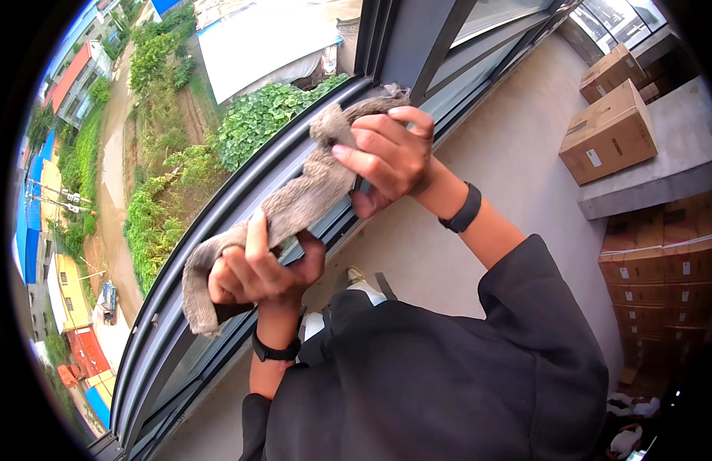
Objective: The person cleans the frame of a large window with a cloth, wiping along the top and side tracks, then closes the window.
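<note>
A long, crumpled grey-brown cloth lies along the dark metal window frame, stretched between my two hands. My left hand grips its lower-left part, with one end hanging past the fingers. Further up the frame, my right hand has its fingers curled over the cloth near the other end, where it is bunched and frayed. Both wrists wear a dark band. The cloth hides the part of the frame's track under it.
Beyond the opening, far below, are a dirt road, plants and buildings. A glazed sash stands at the upper right. Behind me are a concrete floor, cardboard boxes on a concrete ledge, and stacked cartons.
</note>
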`<move>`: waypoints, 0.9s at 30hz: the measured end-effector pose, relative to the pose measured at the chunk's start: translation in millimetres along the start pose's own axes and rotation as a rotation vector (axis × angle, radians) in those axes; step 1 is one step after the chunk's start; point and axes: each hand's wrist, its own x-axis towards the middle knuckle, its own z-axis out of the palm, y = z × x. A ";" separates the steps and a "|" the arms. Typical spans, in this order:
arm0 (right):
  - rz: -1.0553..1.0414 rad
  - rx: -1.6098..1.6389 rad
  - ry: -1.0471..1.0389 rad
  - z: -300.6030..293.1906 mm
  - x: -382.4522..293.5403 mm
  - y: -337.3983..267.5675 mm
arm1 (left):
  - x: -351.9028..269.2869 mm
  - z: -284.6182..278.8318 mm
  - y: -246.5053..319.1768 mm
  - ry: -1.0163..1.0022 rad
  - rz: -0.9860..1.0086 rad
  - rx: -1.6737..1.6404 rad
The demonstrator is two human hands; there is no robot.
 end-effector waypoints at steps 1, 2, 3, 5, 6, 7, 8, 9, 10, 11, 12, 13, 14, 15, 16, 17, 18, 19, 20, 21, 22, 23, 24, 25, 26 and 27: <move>-0.019 -0.040 -0.029 -4.1 -7.2 13.2 | 2.9 7.2 10.4 -0.006 -0.005 -0.017; -0.023 -0.132 -0.060 -8.9 -11.3 23.2 | 7.1 12.2 19.4 -0.036 0.008 -0.058; -0.026 -0.210 -0.086 -12.9 -15.0 30.5 | 10.8 15.1 28.1 -0.073 0.016 -0.086; -0.057 -0.265 -0.126 -19.8 -15.3 38.6 | 19.9 20.2 45.1 -0.111 0.024 -0.147; -0.038 -0.266 -0.173 -19.7 -11.3 36.6 | 20.8 26.4 49.3 -0.113 0.052 -0.157; -0.024 -0.266 -0.220 -22.1 -5.3 33.6 | 20.7 32.8 53.5 -0.115 0.078 -0.168; -0.007 -0.273 -0.240 -20.8 1.6 32.4 | 20.2 37.1 56.4 -0.094 0.081 -0.180; 0.007 -0.289 -0.264 -19.0 8.7 31.3 | 19.4 40.7 57.2 -0.068 0.086 -0.201; 0.028 -0.313 -0.275 -16.1 13.2 29.5 | 15.0 41.7 55.7 -0.063 0.116 -0.200; 0.051 -0.342 -0.287 -13.8 15.5 27.9 | 11.9 42.2 52.3 -0.059 0.150 -0.203; 0.072 -0.361 -0.298 -17.4 15.0 27.0 | 13.1 40.9 50.2 -0.030 0.227 -0.121; 0.094 -0.382 -0.311 -19.1 14.0 25.2 | 14.2 37.1 44.1 -0.006 0.304 -0.042; 0.112 -0.362 -0.329 -18.7 8.8 25.9 | 13.9 30.2 38.8 -0.027 0.267 -0.078; 0.130 -0.357 -0.356 -17.8 3.3 25.8 | 11.6 23.3 34.3 -0.040 0.227 -0.130; 0.136 -0.273 -0.292 -16.1 0.9 23.8 | 8.8 17.7 28.6 -0.063 0.185 -0.204; 0.139 -0.247 -0.296 -14.4 2.4 17.4 | 5.3 13.1 19.7 -0.054 0.211 -0.143; 0.147 -0.229 -0.296 -12.9 3.5 10.9 | 1.7 9.6 7.9 -0.044 0.244 -0.085; 0.164 -0.211 -0.299 -12.7 7.3 2.1 | -0.1 2.3 -5.2 -0.040 0.282 -0.032; 0.140 -0.162 -0.265 -6.3 15.6 -10.3 | -1.3 -6.4 -17.9 -0.035 0.252 -0.055; 0.148 -0.137 -0.248 -0.4 23.3 -25.8 | -4.9 -15.7 -30.0 -0.065 0.261 -0.038; 0.150 -0.100 -0.207 7.1 31.9 -45.9 | -10.8 -25.0 -44.5 -0.070 0.260 -0.017; 0.152 -0.061 -0.164 17.1 40.3 -69.2 | -18.9 -34.6 -62.4 -0.076 0.260 0.006; 0.165 -0.006 -0.138 25.9 49.8 -94.0 | -23.2 -52.1 -84.3 -0.119 0.257 0.031; 0.184 0.041 -0.117 34.9 55.5 -119.9 | -32.0 -70.0 -108.6 -0.164 0.260 0.045; 0.184 0.116 -0.074 46.3 61.0 -143.7 | -48.2 -82.3 -136.9 -0.137 0.209 0.037; 0.181 0.185 -0.041 56.1 70.1 -170.0 | -62.2 -99.9 -172.5 -0.117 0.234 0.122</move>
